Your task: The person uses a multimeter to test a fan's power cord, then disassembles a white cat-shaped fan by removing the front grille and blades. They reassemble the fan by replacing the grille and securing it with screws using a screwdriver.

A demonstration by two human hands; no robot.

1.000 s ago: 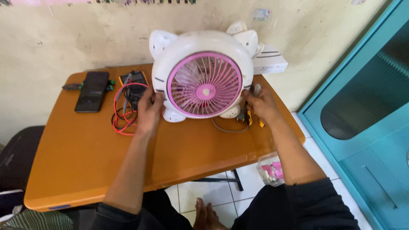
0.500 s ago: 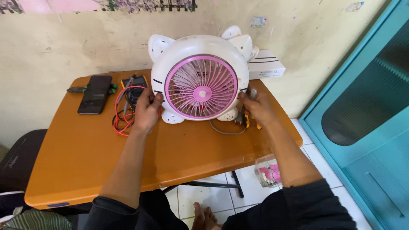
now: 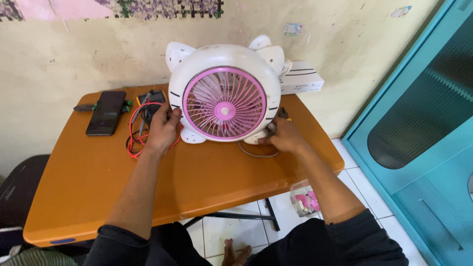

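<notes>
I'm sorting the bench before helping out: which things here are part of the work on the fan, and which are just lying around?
In hand:
- white and pink fan, standing upright on the orange table
- left hand on its side
- right hand at its foot

Lying about:
- black phone
- red and black test leads
- white box

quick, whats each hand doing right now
Left hand: open, palm pressed on the left side of the fan.
Right hand: at the fan's lower right foot; grip cannot be told.
</notes>
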